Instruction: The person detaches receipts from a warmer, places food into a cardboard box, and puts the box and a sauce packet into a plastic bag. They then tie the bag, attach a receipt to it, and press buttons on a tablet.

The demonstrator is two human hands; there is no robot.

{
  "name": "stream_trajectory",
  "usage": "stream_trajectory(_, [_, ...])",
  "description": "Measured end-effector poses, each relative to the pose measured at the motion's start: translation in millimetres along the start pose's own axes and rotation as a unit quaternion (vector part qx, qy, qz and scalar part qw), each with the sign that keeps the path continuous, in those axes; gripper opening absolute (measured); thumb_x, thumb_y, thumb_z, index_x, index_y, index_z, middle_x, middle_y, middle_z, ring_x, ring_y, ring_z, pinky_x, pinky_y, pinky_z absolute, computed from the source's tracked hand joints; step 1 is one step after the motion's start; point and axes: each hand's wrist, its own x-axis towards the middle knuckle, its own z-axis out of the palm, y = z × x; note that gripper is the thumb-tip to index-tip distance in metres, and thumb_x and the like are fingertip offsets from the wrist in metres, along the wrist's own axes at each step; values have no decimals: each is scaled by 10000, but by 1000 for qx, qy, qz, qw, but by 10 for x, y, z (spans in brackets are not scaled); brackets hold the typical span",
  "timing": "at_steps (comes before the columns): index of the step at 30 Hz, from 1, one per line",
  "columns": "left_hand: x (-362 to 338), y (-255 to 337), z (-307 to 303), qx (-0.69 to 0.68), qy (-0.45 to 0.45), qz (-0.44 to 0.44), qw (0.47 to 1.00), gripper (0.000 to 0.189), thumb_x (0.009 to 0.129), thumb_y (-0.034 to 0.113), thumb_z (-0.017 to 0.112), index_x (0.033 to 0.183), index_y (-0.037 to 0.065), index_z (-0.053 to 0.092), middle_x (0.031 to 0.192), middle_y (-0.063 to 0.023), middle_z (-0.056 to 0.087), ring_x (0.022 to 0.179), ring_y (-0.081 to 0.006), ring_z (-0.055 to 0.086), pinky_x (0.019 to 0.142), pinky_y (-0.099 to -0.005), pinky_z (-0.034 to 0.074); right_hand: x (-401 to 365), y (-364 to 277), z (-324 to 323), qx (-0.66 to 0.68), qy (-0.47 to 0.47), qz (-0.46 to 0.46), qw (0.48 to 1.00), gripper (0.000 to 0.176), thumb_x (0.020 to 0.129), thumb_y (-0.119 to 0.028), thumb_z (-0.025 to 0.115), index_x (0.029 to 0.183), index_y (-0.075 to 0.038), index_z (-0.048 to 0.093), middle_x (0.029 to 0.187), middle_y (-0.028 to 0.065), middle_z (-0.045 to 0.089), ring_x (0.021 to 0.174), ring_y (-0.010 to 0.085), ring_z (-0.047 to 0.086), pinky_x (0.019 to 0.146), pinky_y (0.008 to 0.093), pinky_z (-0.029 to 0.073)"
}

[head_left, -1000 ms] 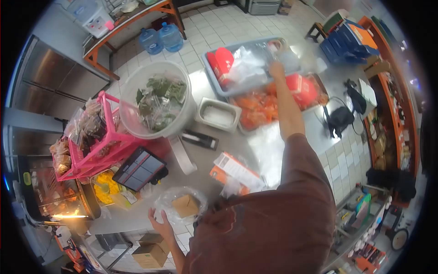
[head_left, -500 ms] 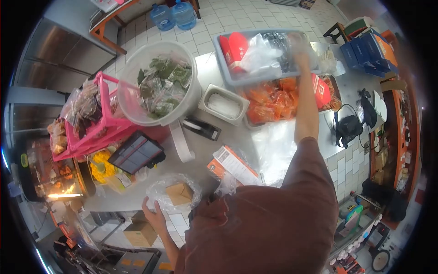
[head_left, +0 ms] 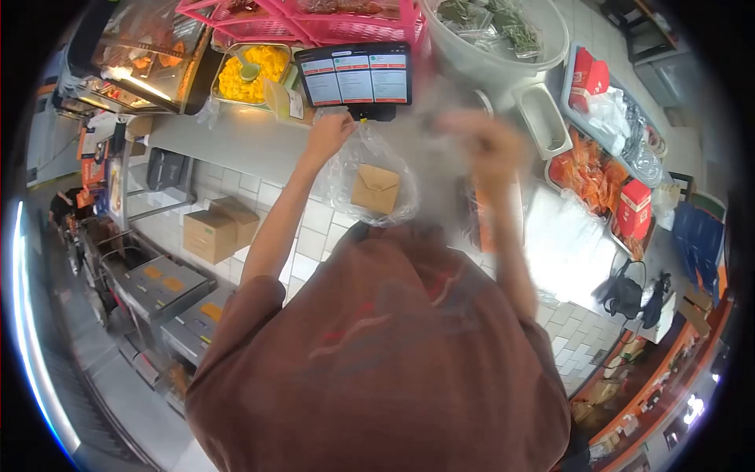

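Note:
A clear plastic bag (head_left: pixel 399 175) with a small brown cardboard box (head_left: pixel 375 189) in it lies at the near edge of the metal counter. My left hand (head_left: pixel 334 132) is closed at the top of the bag, its fingertips pinching the plastic. To the right of the bag, my right hand (head_left: pixel 491 145) is smeared by motion. Whether it holds anything is too blurred to make out. Just beyond the bag stands a tablet (head_left: pixel 356 77) with order-like panels on its lit screen.
Left of the tablet is a tray of yellow food (head_left: pixel 252 72) with a scoop. Pink crates (head_left: pixel 358 27) and a clear tub (head_left: pixel 503 67) of bagged leaves stand behind. A steel container (head_left: pixel 543 122), orange packets (head_left: pixel 586 173) and a grey-blue bin (head_left: pixel 602 118) are at right.
The view has swung left. My right hand has come back from the bin to near the bag. My left hand, open before, now pinches the bag's top.

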Motion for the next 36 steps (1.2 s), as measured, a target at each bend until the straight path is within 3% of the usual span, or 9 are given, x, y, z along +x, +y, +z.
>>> stream_trajectory(4, [190,-119,-50,-160,-27,47,986,204,844,202,714,935,20,701,833,-144,685,753,-269,637,711,-378,491,-484,794,1375,-204,-97,3,974,94,783,-54,695,866,-83,727,900,101,718,868,281,692,758,359,556])
stream_trajectory(9, [211,-206,-307,-176,-37,88,980,192,828,155,728,957,16,700,818,-131,676,733,-238,622,712,-354,492,-786,1768,1457,-555,-305,148,760,78,795,-126,663,829,-97,726,865,116,719,901,330,692,772,413,558])
stream_trajectory(16, [-369,108,-470,-305,-1,142,942,314,823,194,759,1086,48,671,1013,-91,693,861,-212,652,769,-358,504,-550,1229,1359,-346,-434,156,817,202,807,-168,684,912,2,718,868,232,696,903,336,696,835,452,538])
stream_trajectory(18, [-698,213,-474,-306,131,81,939,330,837,204,755,1108,43,659,1039,-99,691,895,-200,656,780,-364,506,-665,738,1333,-346,-101,128,924,365,783,-204,749,1014,68,675,884,232,689,862,340,690,797,446,535])
stream_trajectory(21, [-1207,-28,-243,-284,168,-28,944,367,861,246,741,1145,40,634,1031,-143,682,949,-214,659,809,-370,503,-1235,1014,1093,-554,59,6,831,433,768,-235,813,1055,50,659,867,123,680,719,240,654,707,359,526])
stream_trajectory(22, [-1378,-126,-152,-263,75,-78,959,389,872,276,731,1161,41,620,997,-179,675,969,-241,656,828,-369,499,-1345,953,981,-556,60,13,829,433,768,-235,813,1055,50,659,867,123,680,719,240,654,707,359,526])
stream_trajectory(24, [-1561,8,-302,-322,45,-138,936,334,884,254,718,1119,31,638,974,-172,681,925,-250,665,804,-357,503,-1494,798,808,-32,2,578,815,386,780,-245,835,1026,9,681,828,29,635,625,110,547,598,255,443])
stream_trajectory(33, [-1747,540,-1263,-363,166,-38,916,231,967,149,585,823,-12,669,790,-108,674,787,-191,645,772,-318,496,-1331,-193,791,-189,116,359,907,293,887,-273,755,803,-58,576,664,-25,523,592,59,466,580,227,363])
stream_trajectory(36, [-1764,500,-1257,-671,52,-1,739,260,1001,151,517,770,39,555,660,-75,564,682,-158,593,720,-351,505,-1198,-382,868,101,162,406,893,252,963,-245,667,837,-62,548,629,-18,471,587,101,493,639,261,427])
